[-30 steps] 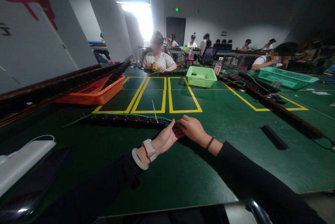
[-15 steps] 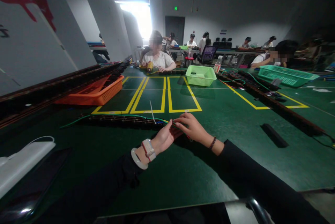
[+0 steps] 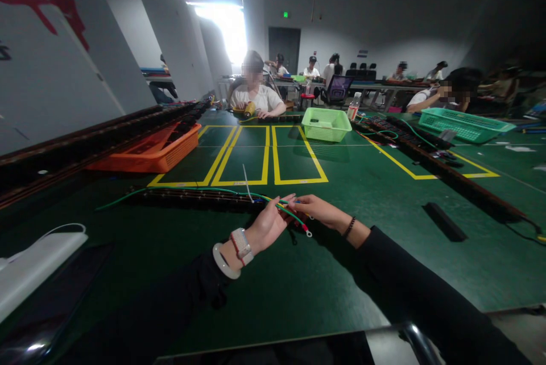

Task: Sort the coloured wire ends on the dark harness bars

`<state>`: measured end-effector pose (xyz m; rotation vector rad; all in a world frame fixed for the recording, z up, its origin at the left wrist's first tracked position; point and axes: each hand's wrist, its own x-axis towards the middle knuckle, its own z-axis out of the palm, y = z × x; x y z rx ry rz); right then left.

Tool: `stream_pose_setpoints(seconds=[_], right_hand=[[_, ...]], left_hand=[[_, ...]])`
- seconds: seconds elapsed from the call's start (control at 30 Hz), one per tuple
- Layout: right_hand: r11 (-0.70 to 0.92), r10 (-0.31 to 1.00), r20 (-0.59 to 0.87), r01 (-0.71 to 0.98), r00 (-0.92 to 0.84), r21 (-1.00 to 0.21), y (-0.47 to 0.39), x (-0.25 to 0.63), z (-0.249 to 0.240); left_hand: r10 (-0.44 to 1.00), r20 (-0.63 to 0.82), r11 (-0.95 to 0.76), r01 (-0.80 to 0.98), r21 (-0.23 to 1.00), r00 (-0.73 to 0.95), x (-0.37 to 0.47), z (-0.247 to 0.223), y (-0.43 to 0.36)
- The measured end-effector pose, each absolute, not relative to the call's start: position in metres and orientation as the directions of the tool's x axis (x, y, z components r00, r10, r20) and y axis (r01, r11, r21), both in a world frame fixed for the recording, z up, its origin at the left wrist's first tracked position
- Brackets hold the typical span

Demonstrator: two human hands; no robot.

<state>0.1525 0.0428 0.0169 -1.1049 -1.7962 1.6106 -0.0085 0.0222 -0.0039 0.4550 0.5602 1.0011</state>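
Note:
A long dark strip lies across the table in front of me. A green wire runs along it and over my left hand, ending in a red sleeve and ring terminal. Palm up, my left hand pinches the wires between thumb and fingers. Close on its right, my right hand has its fingertips closed on the bundle, where blue and yellow also show. Which wires its fingers grip is partly hidden. A white cable tie sticks up from the strip's right end.
An orange basket stands left, a light green basket ahead, a teal basket far right. A dark bar lies at right. A white box-like device and phone lie near left. Co-workers sit across the table.
The green wire's end with its ring terminal has come into view, hanging over my left palm. My right hand has moved slightly right and lower, fingers now along the wires.

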Motion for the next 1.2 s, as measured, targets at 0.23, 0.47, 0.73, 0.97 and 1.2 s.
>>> stream_pose_setpoints(seconds=[0.23,0.47,0.73,0.97,1.2], right_hand=[[0.007,0.781,-0.152,0.251,-0.606,-0.968,0.042,0.153,0.014],[0.446,0.860,0.116,0.624,-0.496,-0.641,0.035,0.149,0.018],[0.651,0.744,0.205,0.759,-0.636,-0.009,0.027,0.146,0.019],[0.738,0.602,0.213,0.638,-0.770,0.219,0.030,0.148,0.014],[0.747,0.547,0.301,0.618,-0.781,0.247,0.025,0.151,0.026]], left_hand=[[0.870,-0.207,0.474,-0.641,0.604,0.448,-0.010,-0.005,0.022],[0.857,-0.194,0.486,-0.627,0.609,0.477,-0.010,-0.008,0.023],[0.858,-0.176,0.481,-0.635,0.604,0.482,-0.006,-0.009,0.025],[0.859,-0.196,0.485,-0.632,0.604,0.472,-0.007,-0.006,0.025],[0.882,-0.266,0.469,-0.665,0.581,0.390,-0.006,0.000,0.023]])
